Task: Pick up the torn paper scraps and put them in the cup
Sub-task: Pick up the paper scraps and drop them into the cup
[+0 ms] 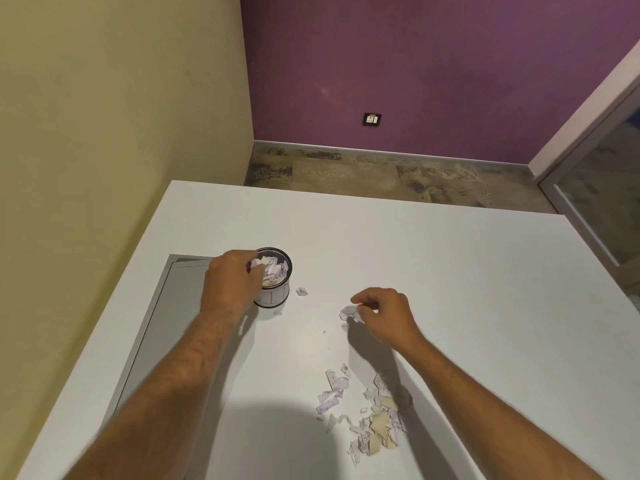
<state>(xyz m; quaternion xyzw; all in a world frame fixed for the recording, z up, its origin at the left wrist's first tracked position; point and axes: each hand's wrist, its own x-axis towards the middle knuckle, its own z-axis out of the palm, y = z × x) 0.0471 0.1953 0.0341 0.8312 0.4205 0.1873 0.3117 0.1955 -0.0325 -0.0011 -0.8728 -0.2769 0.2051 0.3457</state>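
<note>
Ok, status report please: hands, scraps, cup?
Left hand over cup, pinching scraps. Right hand pinching one scrap. Scrap pile on table. Nothing in the way.

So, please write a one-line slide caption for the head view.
Left hand drops scraps into the cup; right hand pinches a scrap; a scrap pile remains.

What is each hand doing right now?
Left hand: fingers closed on scraps over the cup.
Right hand: fingers pinching a paper scrap.
</note>
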